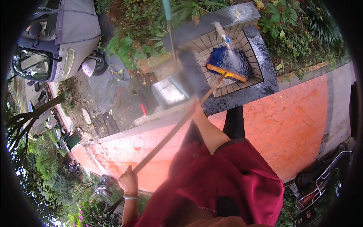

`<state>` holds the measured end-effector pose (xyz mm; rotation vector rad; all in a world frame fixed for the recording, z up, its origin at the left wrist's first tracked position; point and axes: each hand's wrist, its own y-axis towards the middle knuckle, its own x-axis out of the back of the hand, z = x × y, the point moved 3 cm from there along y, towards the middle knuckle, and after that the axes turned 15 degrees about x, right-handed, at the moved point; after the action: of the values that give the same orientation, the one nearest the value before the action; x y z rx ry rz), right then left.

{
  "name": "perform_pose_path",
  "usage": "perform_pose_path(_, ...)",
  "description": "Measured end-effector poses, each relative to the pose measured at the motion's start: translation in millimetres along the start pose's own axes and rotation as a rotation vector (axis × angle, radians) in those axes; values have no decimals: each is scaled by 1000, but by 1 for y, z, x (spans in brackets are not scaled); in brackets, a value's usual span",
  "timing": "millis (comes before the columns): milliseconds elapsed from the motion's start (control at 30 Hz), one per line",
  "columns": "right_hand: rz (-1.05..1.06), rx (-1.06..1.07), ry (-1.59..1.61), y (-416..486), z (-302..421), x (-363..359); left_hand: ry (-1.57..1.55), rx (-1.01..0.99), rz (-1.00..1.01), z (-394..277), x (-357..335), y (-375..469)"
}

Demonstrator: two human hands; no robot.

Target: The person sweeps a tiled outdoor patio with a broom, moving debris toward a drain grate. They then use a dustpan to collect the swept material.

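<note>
A wooden mop handle (pixel 161 143) runs aslant from the lower left up to a tiled outdoor basin. My left hand (pixel 129 181), with a bangle on its wrist, is closed around the handle's upper end. Farther down, beside the basin's near corner, my right hand (pixel 195 109) grips the same handle; it is blurred. The mop's wooden crossbar (pixel 227 73) lies tilted inside the basin. Its blue and greyish strands (pixel 217 55) spread behind the bar. Water sprays onto them from a tap (pixel 226 39) with a blue lever.
The basin's dark stone rim (pixel 235 103) stands above the orange brick paving (pixel 280 122). A second pole (pixel 170 31) leans near the basin's left side. A covered scooter (pixel 59 45) stands at upper left. A red object (pixel 143 109) lies on the ground. Plants (pixel 300 45) grow behind.
</note>
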<state>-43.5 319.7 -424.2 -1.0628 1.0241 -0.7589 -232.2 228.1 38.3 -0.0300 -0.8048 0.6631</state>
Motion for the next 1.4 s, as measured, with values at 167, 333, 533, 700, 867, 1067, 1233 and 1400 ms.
perform_pose_path(167, -123, 102, -188, -49, -33, 1, -211, -192, 182, 78, -159, 31)
perform_pose_path(333, -191, 212, -294, -84, -13, -6, -555, -169, 471, 64, -252, 46)
perform_pose_path(533, -65, 258, -311, -97, 0, 17, -568, -256, 584, 41, -328, 28)
perform_pose_path(700, -193, 260, -434, -135, -24, 3, -567, -236, 664, 74, -320, 29)
perform_pose_path(867, -118, 354, -522, -87, -19, 19, -509, -206, 608, 68, -252, 29)
perform_pose_path(1067, 151, 298, -519, -4, -11, 85, -479, -213, 269, 39, -166, 30)
perform_pose_path(1233, -29, 274, -457, -47, -18, 51, -473, -265, 472, 61, -219, 28)
perform_pose_path(1400, 317, 415, -825, -97, 5, 30, -560, -295, 438, 72, -264, 38)
